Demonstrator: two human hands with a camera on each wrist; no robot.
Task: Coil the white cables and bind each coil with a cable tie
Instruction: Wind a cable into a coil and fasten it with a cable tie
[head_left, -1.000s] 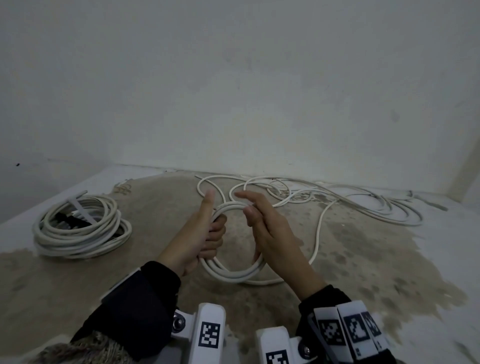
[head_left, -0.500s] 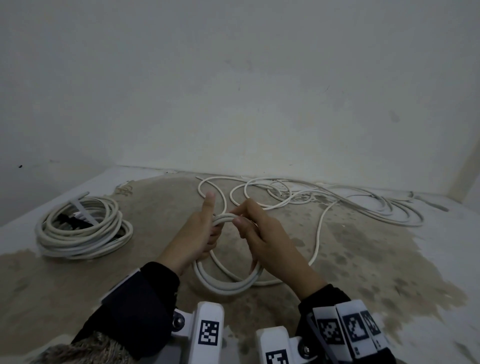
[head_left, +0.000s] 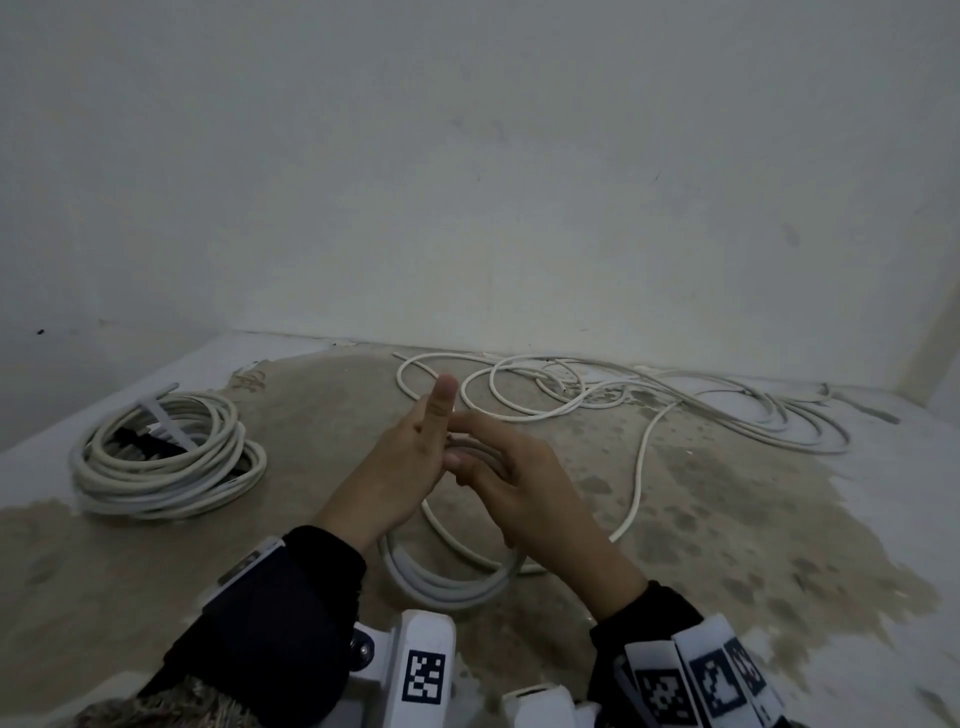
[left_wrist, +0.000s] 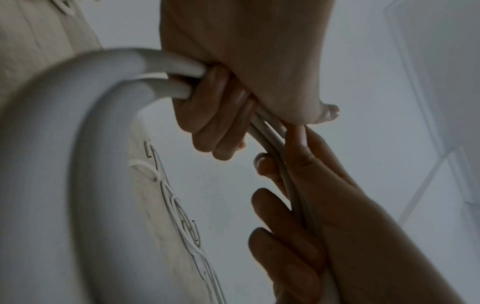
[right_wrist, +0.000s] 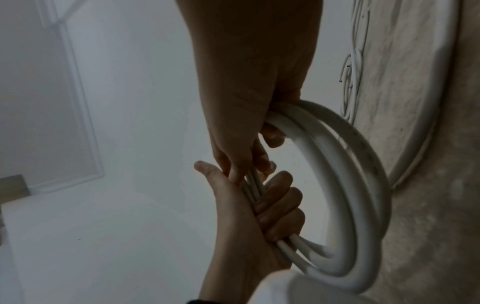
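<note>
While left hand fingers curl round cable coil, right hand fingers clasp same loops.

All three views are dim and grey-toned, lit by soft, even light with no clear source and no glare. In the head view shadows are faint, and the wall line bends with wide-angle distortion toward the edges. Both hands look slightly smeared by motion blur. In the left wrist view the nearest loop of white cable is large, soft and out of focus. In the right wrist view the hands appear dark against a pale background, with noticeable grain.
</note>
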